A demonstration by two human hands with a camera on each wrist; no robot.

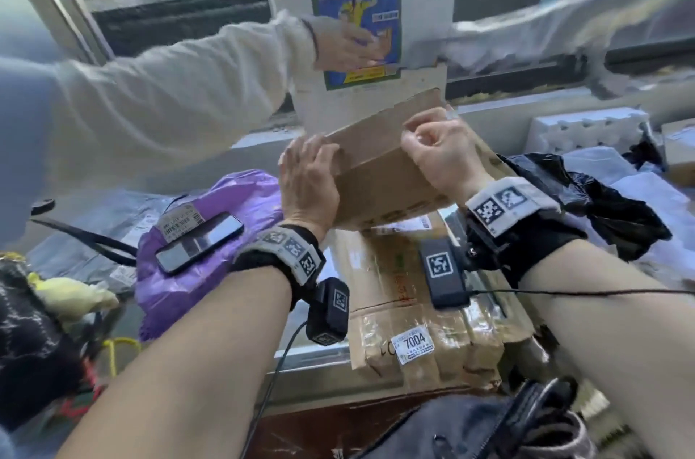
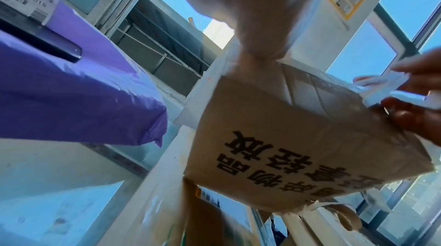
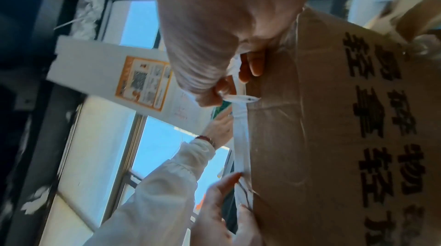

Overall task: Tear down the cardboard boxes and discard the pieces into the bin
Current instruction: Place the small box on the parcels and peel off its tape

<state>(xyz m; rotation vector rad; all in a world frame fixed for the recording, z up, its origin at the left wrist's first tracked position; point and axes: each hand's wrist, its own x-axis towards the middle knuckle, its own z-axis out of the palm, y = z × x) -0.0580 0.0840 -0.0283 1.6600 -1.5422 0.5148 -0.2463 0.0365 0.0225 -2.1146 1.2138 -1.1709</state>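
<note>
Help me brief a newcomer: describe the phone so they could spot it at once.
Look left of the cardboard box that both hands hold, to the purple plastic bag. The phone lies flat on top of it, beside a white barcode label. It is the only dark, glossy slab there.

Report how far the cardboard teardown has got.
Done: nothing clearly; no bin or torn pieces are in view. In hand: the left hand steadies the small box while the right hand pinches a strip of clear tape along the box's edge. Left: that box is unflattened, and the taped box labelled 7004 beneath it looks intact.
</note>
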